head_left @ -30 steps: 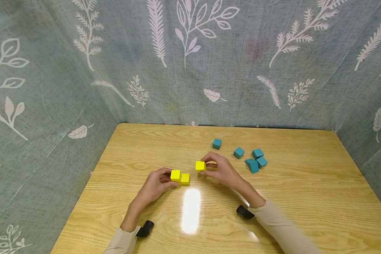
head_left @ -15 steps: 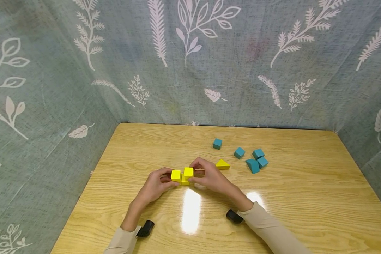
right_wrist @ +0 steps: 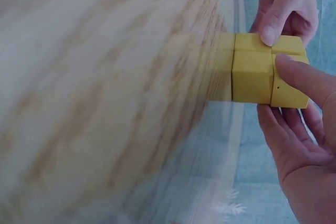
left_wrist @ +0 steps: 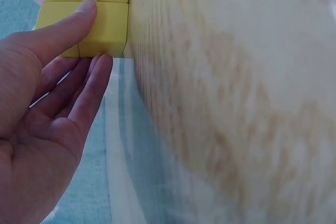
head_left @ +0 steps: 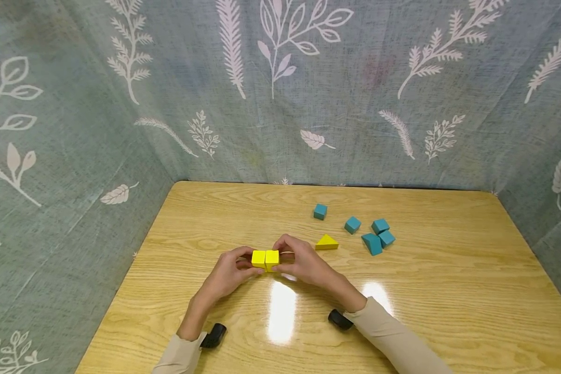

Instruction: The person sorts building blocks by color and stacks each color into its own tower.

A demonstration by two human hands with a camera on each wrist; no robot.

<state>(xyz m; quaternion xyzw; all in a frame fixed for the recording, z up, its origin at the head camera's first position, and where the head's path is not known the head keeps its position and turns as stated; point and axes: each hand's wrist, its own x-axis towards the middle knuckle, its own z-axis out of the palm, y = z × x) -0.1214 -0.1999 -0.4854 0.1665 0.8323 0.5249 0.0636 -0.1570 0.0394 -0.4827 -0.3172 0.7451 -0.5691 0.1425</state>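
Yellow cubes stand two over two in a tight block on the table. My left hand grips the left side, its thumb lying across the upper left cube and reaching onto the lower left cube. From the other side, my right hand pinches the upper right cube between thumb and fingers. That cube sits on the lower right cube, flush against its neighbour. A yellow triangular block lies behind and right of the right hand.
Farther back right are loose blue cubes, several in all, and a blue triangular block touching one of them. Leaf-patterned cloth walls the back and sides of the wooden table.
My right hand has carried its yellow cube leftward and down onto the lower right cube. The yellow triangular block has come into sight behind it. The left hand holds still.
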